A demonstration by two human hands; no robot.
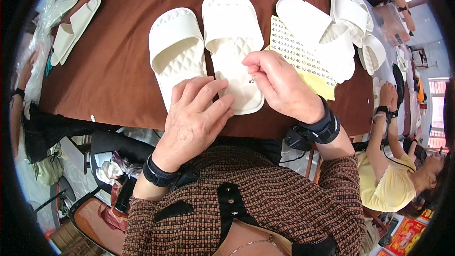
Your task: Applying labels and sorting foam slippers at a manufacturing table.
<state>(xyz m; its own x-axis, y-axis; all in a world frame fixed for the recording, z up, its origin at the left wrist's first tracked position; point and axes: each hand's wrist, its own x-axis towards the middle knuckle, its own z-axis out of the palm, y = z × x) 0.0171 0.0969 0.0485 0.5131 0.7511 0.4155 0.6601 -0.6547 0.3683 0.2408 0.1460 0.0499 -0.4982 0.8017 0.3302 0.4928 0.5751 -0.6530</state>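
Two white slide slippers lie side by side, toes pointing away from me. My left hand (196, 114) is over the heel of the left slipper (175, 38), its fingers spread and reaching to the right slipper (233, 23). A small printed label (251, 81) shows on the right slipper's insole. Another dark mark on the left insole is partly covered by my left fingers. At the right slipper's side, my right hand (284, 87) has thumb and fingers pinched together; whatever is between them is hidden. Next to it lies a yellow-backed sheet of small printed stickers (298, 52).
More white slippers (353, 12) are piled at the right, partly under the sticker sheet. Another pair (76, 31) lies at the far left by clear plastic wrap. A brown cloth (125, 61) covers the table. A person in yellow (388, 180) sits at the right.
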